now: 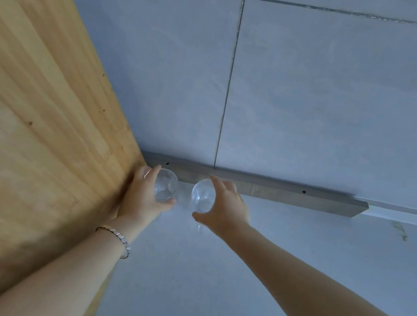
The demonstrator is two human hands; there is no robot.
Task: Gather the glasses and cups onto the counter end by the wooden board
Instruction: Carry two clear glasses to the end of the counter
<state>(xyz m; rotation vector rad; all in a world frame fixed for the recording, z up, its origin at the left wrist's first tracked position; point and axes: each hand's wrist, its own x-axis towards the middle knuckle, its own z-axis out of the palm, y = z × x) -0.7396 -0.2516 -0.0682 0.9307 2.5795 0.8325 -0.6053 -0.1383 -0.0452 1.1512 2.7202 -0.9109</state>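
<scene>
Two bare forearms come in from the bottom, the left one wearing a thin bracelet (pixel 117 239) at the wrist. Further out, the left hand (pixel 143 197) is curled around a clear glass (pixel 166 184), thumb on the near side and fingertips over the far rim, so it's got a proper grip. That glass is right by the edge of the wooden board (pixel 35 106), which fills the whole left side. Just beside it, the right hand (pixel 224 207) is cupped loosely around a second clear glass (pixel 202 194), thumb under the near side, fingers spread over the top; can't really tell if it's squeezing. Both sit on the pale grey counter (pixel 211 279). Behind them runs a grey strip (pixel 277 193) along the tiled wall (pixel 331 94).
</scene>
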